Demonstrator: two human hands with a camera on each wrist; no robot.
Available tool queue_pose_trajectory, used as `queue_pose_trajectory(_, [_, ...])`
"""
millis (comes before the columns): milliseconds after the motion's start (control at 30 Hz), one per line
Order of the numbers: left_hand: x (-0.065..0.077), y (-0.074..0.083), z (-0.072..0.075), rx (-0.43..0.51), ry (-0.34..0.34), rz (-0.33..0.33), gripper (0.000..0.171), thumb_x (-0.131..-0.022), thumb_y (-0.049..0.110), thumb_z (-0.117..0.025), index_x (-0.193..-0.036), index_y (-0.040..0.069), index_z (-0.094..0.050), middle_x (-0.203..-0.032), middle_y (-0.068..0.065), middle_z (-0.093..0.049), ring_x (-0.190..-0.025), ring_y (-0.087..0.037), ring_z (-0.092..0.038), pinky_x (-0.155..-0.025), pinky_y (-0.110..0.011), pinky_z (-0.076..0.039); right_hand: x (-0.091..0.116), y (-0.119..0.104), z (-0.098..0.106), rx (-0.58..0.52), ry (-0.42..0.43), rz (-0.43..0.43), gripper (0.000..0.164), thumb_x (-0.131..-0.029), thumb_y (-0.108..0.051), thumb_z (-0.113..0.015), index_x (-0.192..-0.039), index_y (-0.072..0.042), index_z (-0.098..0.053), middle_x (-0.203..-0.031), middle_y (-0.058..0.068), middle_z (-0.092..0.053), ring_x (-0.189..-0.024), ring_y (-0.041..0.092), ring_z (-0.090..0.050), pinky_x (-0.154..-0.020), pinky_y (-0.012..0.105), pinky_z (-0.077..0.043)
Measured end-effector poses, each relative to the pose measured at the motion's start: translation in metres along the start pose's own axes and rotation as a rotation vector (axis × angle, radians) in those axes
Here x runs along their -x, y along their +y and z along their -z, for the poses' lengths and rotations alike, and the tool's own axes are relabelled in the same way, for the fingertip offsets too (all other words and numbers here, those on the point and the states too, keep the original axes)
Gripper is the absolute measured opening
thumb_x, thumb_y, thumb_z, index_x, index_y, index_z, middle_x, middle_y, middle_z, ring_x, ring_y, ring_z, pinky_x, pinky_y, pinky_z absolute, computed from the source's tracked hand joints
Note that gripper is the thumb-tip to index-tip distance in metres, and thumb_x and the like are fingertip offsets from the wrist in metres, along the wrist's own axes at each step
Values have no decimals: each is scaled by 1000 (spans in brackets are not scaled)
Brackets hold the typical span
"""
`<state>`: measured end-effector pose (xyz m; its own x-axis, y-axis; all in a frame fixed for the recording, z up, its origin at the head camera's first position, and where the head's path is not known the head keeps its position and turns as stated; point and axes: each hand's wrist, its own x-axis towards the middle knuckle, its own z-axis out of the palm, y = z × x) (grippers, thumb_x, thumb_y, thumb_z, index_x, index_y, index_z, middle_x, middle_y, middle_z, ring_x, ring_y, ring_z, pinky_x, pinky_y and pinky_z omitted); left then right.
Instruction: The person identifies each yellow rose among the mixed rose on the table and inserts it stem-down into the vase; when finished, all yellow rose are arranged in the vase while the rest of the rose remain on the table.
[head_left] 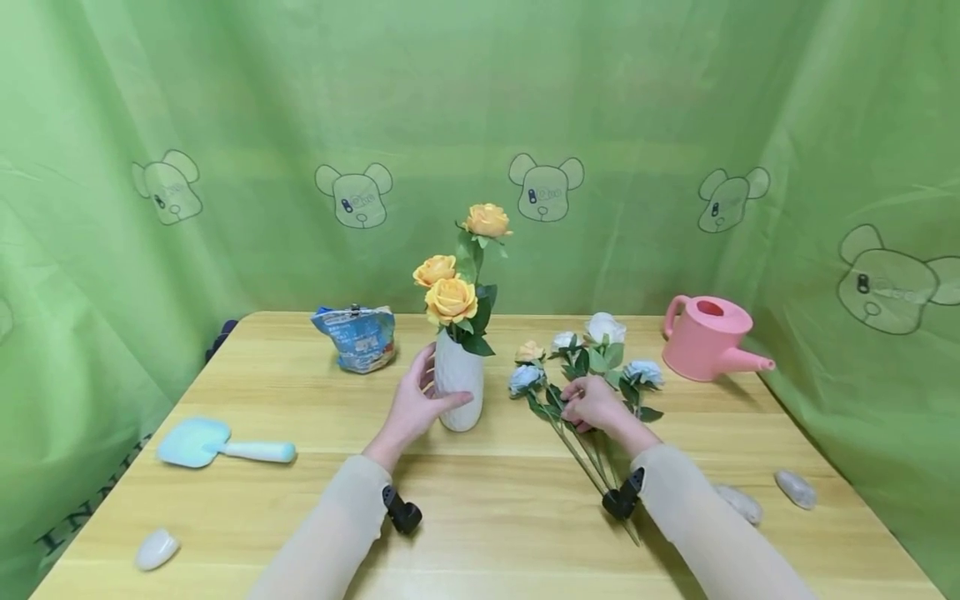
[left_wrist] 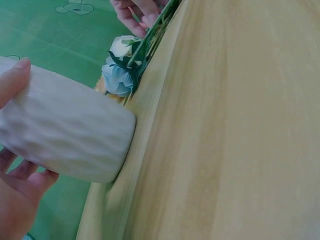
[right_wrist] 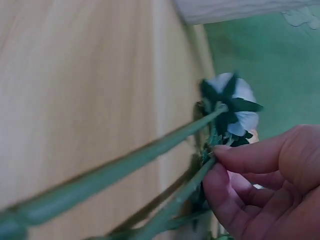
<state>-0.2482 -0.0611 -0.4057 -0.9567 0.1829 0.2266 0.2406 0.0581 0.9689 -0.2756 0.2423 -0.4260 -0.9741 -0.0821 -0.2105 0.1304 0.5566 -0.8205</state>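
A white textured vase [head_left: 459, 387] stands upright on the table with several yellow roses [head_left: 452, 301] in it. My left hand [head_left: 416, 400] grips the vase from its left side, thumb across the front. In the left wrist view the vase's ribbed wall [left_wrist: 75, 120] shows between thumb and fingers. To the right, my right hand [head_left: 596, 407] pinches a green flower stem [right_wrist: 187, 192] between thumb and fingertips. Around it lie artificial roses: blue ones [head_left: 527, 379], white ones [head_left: 604, 327] and a pale yellow one [head_left: 529, 352]. Which bloom the pinched stem carries cannot be told.
A pink watering can [head_left: 705, 337] stands at the back right, a clipped blue bag [head_left: 363, 340] at the back left. A light blue toy shovel [head_left: 197, 442] lies on the left, near a white stone [head_left: 157, 550]. Grey stones [head_left: 796, 489] lie beside my right forearm.
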Motion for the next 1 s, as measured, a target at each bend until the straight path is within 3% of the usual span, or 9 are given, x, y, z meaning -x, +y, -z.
queue_pose_trajectory(167, [1,1,-2,-3,-5,3,88,-74,11,-79,-145,13,-29,-140,-15,-40,-125,-32,-40,-105,-42,-33,11,-9,13,-127,-17,22,42,-79,12,-57,-120,13,-47,-76,11,-52,-61,20,-54,-57,35,-54])
queue_pose_trajectory(367, [1,-1,-1,-3,0,-11,87,-74,11,-79,-145,13,-29,-139,-15,-41,-124,-32,-41,-104,-42,-34,24,-29,29,-240,8,88,47,-84,7,-58,-128,9,-43,-98,22,-58,-74,26,-61,-67,37,-56])
queue_pose_trajectory(500, [1,-2,-1,-4,1,-14,87,-74,10,-79,-145,11,-29,-139,-16,-40,-124,-33,-41,-105,-43,-33,34,-48,35,-335,50,163,53,-85,5,-60,-133,6,-39,-102,20,-55,-77,24,-62,-71,37,-56])
queue_pose_trajectory(767, [1,-1,-1,-12,2,-2,86,-75,10,-79,-145,13,-29,-140,-16,-40,-125,-32,-40,-105,-42,-33,49,-97,40,-711,166,447,38,-83,9,-62,-118,6,-48,-87,11,-62,-71,19,-64,-69,37,-56])
queue_pose_trajectory(1000, [2,-1,-2,-2,7,3,85,-75,10,-78,-144,12,-29,-140,-16,-40,-126,-32,-40,-105,-43,-32,50,-145,35,-953,349,707,29,-84,8,-61,-111,4,-52,-87,19,-61,-72,25,-63,-69,38,-56])
